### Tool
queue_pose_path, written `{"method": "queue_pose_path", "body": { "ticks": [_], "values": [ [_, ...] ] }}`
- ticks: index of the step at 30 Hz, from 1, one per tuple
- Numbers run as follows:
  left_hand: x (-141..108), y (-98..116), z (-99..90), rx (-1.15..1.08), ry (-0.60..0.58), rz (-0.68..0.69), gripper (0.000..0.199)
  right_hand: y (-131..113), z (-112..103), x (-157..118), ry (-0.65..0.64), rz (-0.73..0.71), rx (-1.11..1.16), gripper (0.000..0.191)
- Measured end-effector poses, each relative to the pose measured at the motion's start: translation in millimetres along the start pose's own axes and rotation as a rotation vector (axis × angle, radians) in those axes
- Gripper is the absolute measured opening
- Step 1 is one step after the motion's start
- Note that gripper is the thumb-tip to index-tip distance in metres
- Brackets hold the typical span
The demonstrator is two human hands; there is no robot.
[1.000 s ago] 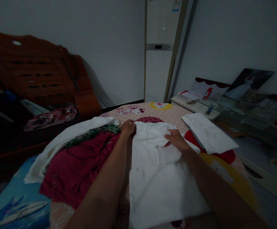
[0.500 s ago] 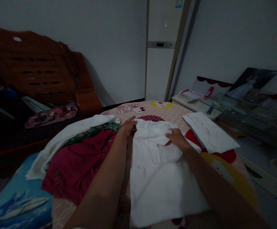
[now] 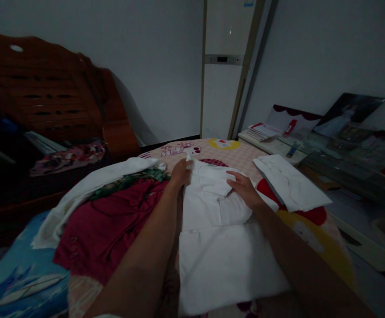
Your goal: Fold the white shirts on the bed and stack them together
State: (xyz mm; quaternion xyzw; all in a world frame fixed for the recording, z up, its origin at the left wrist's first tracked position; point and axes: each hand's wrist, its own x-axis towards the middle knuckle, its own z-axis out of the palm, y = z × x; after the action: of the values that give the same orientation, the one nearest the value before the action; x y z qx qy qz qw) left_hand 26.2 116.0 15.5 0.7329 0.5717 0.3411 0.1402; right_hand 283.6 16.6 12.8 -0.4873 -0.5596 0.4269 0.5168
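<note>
A white garment [image 3: 232, 260], partly folded, lies spread in front of me on the patterned cover. My left hand [image 3: 181, 173] is closed on its far left corner, and a small tip of cloth pokes up above the fingers. My right hand [image 3: 243, 187] rests on the upper right part of the garment with thumb and fingers apart. Left of my left arm lies a heap of clothes: a dark red garment [image 3: 109, 225], a green patterned piece [image 3: 126, 183] and a white piece [image 3: 89, 187]. A folded white garment [image 3: 292, 183] sits to the right.
The patterned cover [image 3: 175, 150] has a rounded far edge. A wooden bench [image 3: 43, 92] stands at the left, a tall white air conditioner [image 3: 220, 92] behind. On the right is a glass-topped cabinet [image 3: 331, 154] with papers [image 3: 262, 131] and a photo [image 3: 348, 115].
My left hand has closed on the far left corner and lifted its tip slightly. My right hand has shifted a little away from me, its fingers spreading from a pinch. The cloth's far edge has straightened.
</note>
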Motion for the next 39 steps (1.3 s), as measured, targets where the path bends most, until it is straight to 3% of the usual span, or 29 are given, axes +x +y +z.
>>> {"method": "queue_pose_path", "body": {
  "ticks": [2,5,8,12,17,20,23,28,31,39],
  "values": [
    [-2.0,-4.9,4.6,0.065,-0.045,-0.017,0.047,3.1,0.5,-0.2,-0.024,0.023,-0.076,0.058],
    [-3.1,-6.2,5.8,0.075,0.095,-0.024,0.045,7.4,1.6,-0.4,-0.038,0.072,-0.096,0.065],
    [-2.2,-0.7,-0.9,0.039,0.177,-0.023,0.036,8.6,2.9,0.3,-0.005,0.047,0.007,0.059],
    [-2.8,6.8,-8.1,0.018,0.1,-0.061,0.03,4.8,3.2,1.5,0.125,-0.021,0.036,0.051],
    [-3.3,1.8,-6.6,0.012,0.173,-0.148,0.04,-5.4,4.5,-1.6,0.328,0.121,0.017,0.052],
    [-2.2,-4.0,-6.5,0.0,0.23,-0.247,0.036,-9.8,6.9,-4.8,0.316,0.178,-0.066,0.043],
    [-2.1,-6.0,-6.9,0.011,0.183,-0.311,0.025,-11.6,7.6,-6.1,0.243,0.165,-0.182,0.031],
    [-3.8,-4.9,-5.9,0.029,0.125,-0.323,0.02,-13.3,-2.1,-2.2,0.436,0.051,-0.386,0.014],
    [-3.9,-5.6,-4.5,-0.003,0.106,-0.318,0.019,-12.8,-7.6,-0.1,0.435,0.085,-0.436,0.013],
    [-2.4,-4.5,-0.4,-0.088,-0.054,-0.143,0.023,-11.2,-5.2,-2.6,0.366,0.126,-0.516,0.013]
  ]
}}
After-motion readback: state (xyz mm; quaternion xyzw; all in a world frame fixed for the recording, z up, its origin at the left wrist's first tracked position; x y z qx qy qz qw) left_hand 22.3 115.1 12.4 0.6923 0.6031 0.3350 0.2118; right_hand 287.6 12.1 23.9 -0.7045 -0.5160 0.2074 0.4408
